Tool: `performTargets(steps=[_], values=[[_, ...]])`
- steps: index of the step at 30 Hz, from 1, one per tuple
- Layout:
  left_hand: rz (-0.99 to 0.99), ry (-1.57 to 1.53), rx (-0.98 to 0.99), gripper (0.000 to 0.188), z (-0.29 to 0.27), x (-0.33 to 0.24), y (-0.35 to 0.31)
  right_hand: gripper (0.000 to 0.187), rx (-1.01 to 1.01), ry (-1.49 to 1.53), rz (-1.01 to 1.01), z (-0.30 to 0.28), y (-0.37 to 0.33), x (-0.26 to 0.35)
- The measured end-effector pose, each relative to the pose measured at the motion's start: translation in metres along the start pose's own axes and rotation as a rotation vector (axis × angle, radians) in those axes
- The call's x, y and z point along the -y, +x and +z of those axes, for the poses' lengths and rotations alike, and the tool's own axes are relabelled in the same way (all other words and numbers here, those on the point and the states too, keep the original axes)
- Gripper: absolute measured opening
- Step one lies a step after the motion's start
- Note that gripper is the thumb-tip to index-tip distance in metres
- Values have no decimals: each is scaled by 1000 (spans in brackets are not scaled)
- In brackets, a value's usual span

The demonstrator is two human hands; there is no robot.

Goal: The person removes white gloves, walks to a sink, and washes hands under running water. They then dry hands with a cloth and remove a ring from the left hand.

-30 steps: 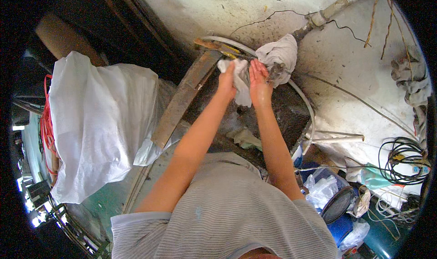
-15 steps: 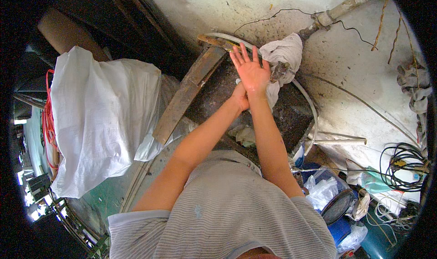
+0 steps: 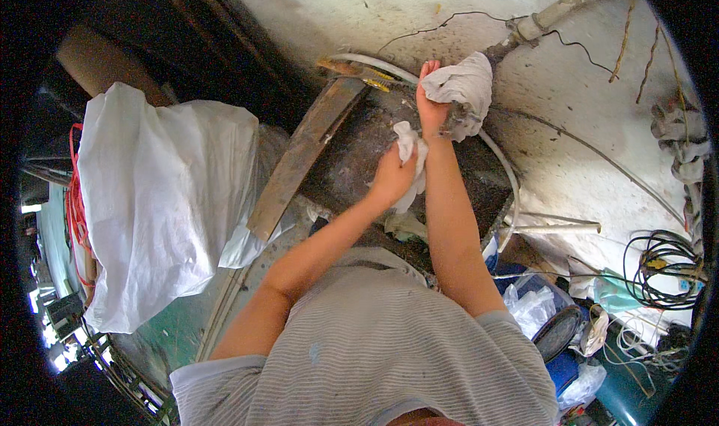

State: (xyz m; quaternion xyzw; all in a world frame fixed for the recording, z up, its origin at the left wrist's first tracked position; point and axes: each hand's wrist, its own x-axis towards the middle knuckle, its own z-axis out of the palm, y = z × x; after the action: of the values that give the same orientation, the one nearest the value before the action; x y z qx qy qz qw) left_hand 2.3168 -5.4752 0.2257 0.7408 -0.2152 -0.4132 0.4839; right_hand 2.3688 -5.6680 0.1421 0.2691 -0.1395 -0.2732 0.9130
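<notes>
My left hand (image 3: 395,177) is closed around a crumpled white cloth (image 3: 410,147), whose ends stick out above and below the fist. It is beside my right wrist, over a dark, grimy basin (image 3: 341,160). My right hand (image 3: 432,111) is raised with its fingers stretched upward and nothing visible in it. It is next to a bundle of whitish cloth (image 3: 466,81) wrapped around the end of a wall pipe (image 3: 547,20). That bundle covers part of the hand, and I cannot tell whether they touch.
A rusty flat bar (image 3: 303,160) slants along the basin's left side, near a large white sack (image 3: 161,209). A pale hose (image 3: 515,194) curves down on the right. Coiled black cable (image 3: 659,272) hangs on the right wall, above blue containers (image 3: 562,373) and clear plastic bags (image 3: 530,310).
My left hand has come away from under my right wrist and now shows the cloth in it. My right hand has turned from palm-up with spread fingers and shifted right, towards the cloth-wrapped pipe end.
</notes>
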Motion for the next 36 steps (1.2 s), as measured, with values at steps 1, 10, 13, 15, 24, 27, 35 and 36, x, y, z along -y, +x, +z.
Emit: performTargets(steps=[1,10,13,15,24,27,35,36], values=[[122,-76,-114,40,8,2,-3,55,-6,20,13,0,0,5],[235,-134,-574,42,12,-11,59,61,-60,-90,-29,-23,-38,12],[218,-7,-489,42,-10,-2,79,66,-140,59,-151,-36,-57,-4],[296,32,-438,41,-11,-2,76,64,-207,44,-219,-20,-61,-17],[422,76,-302,45,23,-10,-48,52,-182,-10,-218,-18,-57,-30],[428,138,-415,59,23,-7,-24,59,-238,-99,-123,-7,-72,-40],[580,185,-517,57,35,-27,9,58,-203,-585,-80,25,-82,-14],[522,235,-553,54,29,-21,22,55,-215,-737,-74,35,-88,-32]])
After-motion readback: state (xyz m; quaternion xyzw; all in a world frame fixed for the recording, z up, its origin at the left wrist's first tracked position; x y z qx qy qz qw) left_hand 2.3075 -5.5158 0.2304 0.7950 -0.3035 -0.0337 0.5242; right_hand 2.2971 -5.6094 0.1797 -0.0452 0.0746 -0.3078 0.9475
